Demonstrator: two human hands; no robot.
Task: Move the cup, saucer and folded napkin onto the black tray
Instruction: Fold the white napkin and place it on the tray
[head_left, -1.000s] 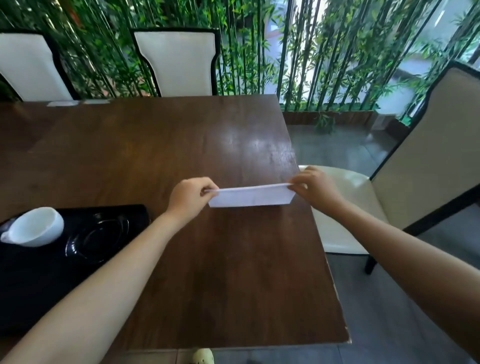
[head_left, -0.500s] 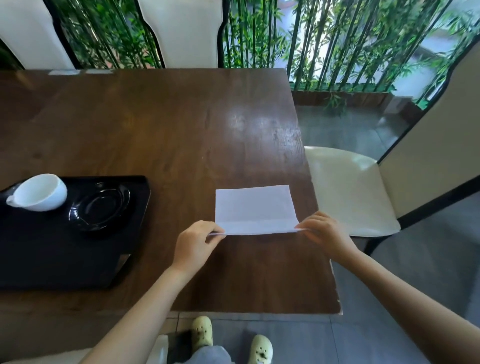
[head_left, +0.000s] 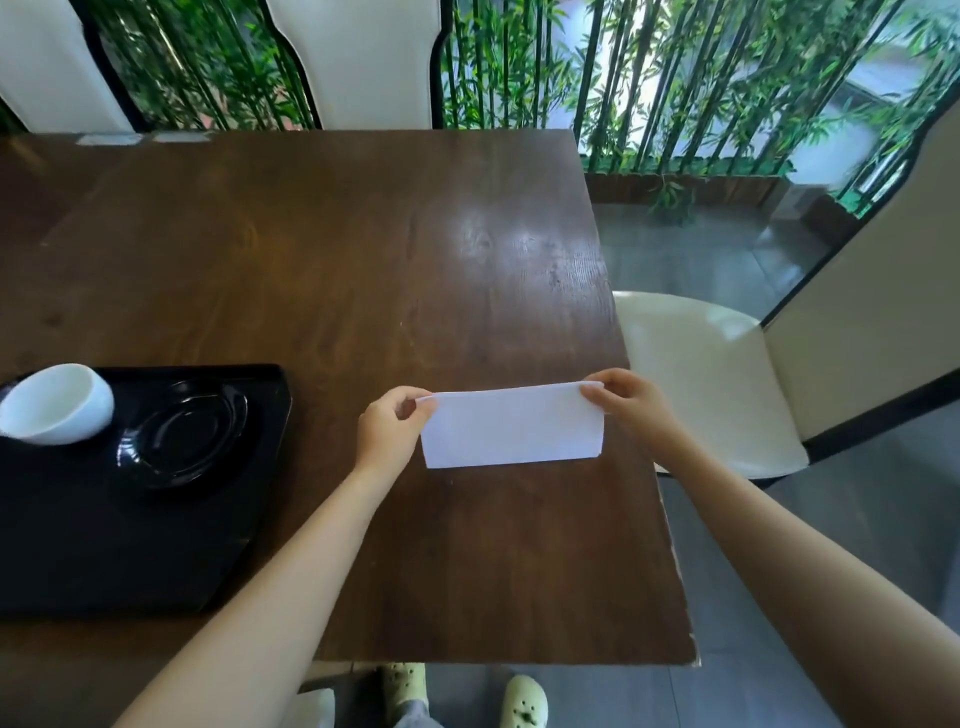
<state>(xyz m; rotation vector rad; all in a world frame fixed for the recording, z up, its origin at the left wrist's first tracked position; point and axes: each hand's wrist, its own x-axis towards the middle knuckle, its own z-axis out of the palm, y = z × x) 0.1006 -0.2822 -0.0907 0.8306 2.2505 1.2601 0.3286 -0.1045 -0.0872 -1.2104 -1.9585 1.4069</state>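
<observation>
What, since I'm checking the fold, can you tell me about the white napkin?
The napkin is a plain white rectangle, thin and paper-like, folded flat with its long side across. It rests on the brown table, right of the black tray, not on it. The left hand and right hand pinch its far corners.

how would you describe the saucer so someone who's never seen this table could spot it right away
On the dark wooden table, find the black tray at the near left. The saucer lies on the tray's far right part, beside the white cup. Glossy black like the tray, it shows only by its round, shiny rim.
</observation>
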